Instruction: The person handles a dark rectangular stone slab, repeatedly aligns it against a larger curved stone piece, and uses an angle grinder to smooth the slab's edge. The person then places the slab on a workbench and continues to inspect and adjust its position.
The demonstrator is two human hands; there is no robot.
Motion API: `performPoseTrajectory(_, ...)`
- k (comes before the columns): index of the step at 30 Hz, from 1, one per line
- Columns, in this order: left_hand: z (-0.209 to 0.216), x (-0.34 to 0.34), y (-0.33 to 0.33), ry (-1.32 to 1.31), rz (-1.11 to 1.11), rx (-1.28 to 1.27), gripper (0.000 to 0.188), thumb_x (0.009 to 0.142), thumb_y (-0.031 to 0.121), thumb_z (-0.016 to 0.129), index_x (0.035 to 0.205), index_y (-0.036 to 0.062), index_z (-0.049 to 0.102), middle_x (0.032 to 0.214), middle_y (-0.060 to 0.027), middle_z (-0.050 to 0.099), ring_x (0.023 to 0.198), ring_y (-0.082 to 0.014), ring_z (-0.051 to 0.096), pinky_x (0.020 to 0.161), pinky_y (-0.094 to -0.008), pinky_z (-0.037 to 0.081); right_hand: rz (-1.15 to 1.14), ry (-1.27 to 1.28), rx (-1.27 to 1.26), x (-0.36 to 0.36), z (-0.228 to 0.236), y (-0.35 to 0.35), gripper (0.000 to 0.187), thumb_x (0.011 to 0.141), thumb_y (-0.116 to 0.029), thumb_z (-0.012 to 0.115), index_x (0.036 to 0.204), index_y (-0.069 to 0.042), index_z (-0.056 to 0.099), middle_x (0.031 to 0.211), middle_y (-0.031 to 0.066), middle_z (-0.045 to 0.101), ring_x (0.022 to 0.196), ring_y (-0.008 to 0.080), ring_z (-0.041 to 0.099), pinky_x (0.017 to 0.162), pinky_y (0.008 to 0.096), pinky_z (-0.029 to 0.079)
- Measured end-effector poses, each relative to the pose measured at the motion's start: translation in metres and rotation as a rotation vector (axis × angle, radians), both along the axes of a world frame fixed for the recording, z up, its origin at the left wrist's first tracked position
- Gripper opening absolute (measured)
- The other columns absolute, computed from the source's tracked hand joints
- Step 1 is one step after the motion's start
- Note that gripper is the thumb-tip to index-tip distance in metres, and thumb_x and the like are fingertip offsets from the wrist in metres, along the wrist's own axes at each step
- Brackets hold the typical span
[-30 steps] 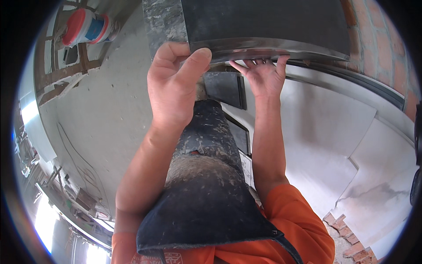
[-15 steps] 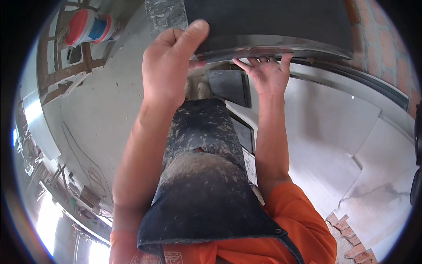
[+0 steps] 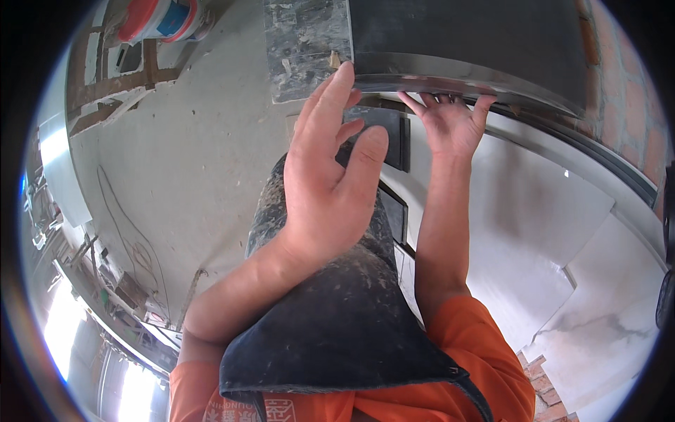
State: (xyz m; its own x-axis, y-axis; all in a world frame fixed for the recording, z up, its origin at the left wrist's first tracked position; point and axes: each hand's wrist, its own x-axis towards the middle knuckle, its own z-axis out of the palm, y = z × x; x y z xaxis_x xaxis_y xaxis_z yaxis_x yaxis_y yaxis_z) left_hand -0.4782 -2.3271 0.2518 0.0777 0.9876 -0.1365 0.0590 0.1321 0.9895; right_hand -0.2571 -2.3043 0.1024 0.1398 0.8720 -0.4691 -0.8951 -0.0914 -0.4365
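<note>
A large dark tile with a glossy edge is set against the wall at the top of the view. My right hand is pressed against the underside of its lower edge, fingers spread upward. My left hand is raised in front of me, palm open, fingers apart, with the fingertips close to the tile's lower left corner; it holds nothing. A dark, dirt-smeared apron hangs from my chest between my forearms. A grey mortar-stained slab stands to the left of the dark tile.
A red-lidded white and blue bucket stands on the grey concrete floor at upper left beside wooden battens. White tiles cover the floor at right, next to dark tiles. A brick wall runs along the right edge.
My left hand has come off the tile's lower edge and dropped back toward me, opening with the palm facing the camera. My right hand stays under the tile's edge.
</note>
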Motion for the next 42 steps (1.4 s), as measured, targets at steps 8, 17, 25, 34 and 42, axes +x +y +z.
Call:
performPoseTrajectory(8, -0.012, -0.005, -0.008, 0.134, -0.003, 0.109, 0.064, 0.101, 0.004, 0.065, 0.16, -0.0013, 0.041, 0.159, -0.0194, 0.046, 0.14, -0.0294, 0.053, 0.108, -0.0391, 0.051, -0.012, 0.041, -0.002, -0.003, -0.005, -0.001, 0.129, 0.072, -0.066, 0.089, 0.161, -0.004, 0.02, 0.162, 0.0173, 0.024, 0.145, 0.0557, 0.037, 0.114, 0.0887, 0.023)
performPoseTrajectory(17, 0.035, -0.001, 0.065, 0.549, -0.21, 0.66, 0.067, 0.084, 0.005, 0.08, 0.146, -0.0015, 0.057, 0.138, -0.0227, 0.063, 0.127, -0.0405, 0.059, 0.109, -0.0472, 0.046, -0.108, 0.004, -0.062, -0.014, 0.01, -0.002, 0.077, 0.096, -0.066, 0.064, 0.149, -0.015, 0.041, 0.155, 0.0164, 0.04, 0.14, 0.0543, 0.043, 0.109, 0.0898, 0.029)
performPoseTrajectory(25, 0.068, 0.157, 0.15, 0.834, -0.838, 0.794, 0.056, 0.085, 0.027, 0.082, 0.133, 0.0035, 0.065, 0.113, -0.0162, 0.068, 0.111, -0.033, 0.064, 0.096, -0.0433, 0.051, -0.153, 0.072, -0.108, -0.01, 0.007, 0.002, 0.106, 0.081, -0.056, 0.088, 0.161, -0.009, 0.036, 0.162, 0.0206, 0.034, 0.147, 0.0512, 0.036, 0.11, 0.0849, 0.031)
performPoseTrajectory(34, 0.055, 0.247, 0.165, 0.883, -1.083, 0.553, 0.034, 0.083, 0.029, 0.08, 0.096, -0.0006, 0.069, 0.085, -0.0161, 0.072, 0.079, -0.0323, 0.07, 0.073, -0.0423, 0.053, -0.157, 0.093, -0.119, -0.01, 0.014, 0.0, 0.123, 0.082, -0.045, 0.092, 0.168, -0.013, 0.01, 0.167, 0.0185, 0.031, 0.148, 0.0505, 0.038, 0.11, 0.0871, 0.022)
performPoseTrajectory(42, 0.069, 0.258, 0.17, 0.886, -1.151, 0.406, 0.031, 0.084, 0.027, 0.078, 0.082, -0.0029, 0.071, 0.067, -0.0137, 0.065, 0.064, -0.024, 0.065, 0.064, -0.0378, 0.049, -0.158, 0.108, -0.134, -0.005, 0.022, -0.001, 0.119, 0.08, -0.042, 0.093, 0.166, -0.012, 0.017, 0.166, 0.0156, 0.036, 0.151, 0.044, 0.036, 0.11, 0.0865, 0.024)
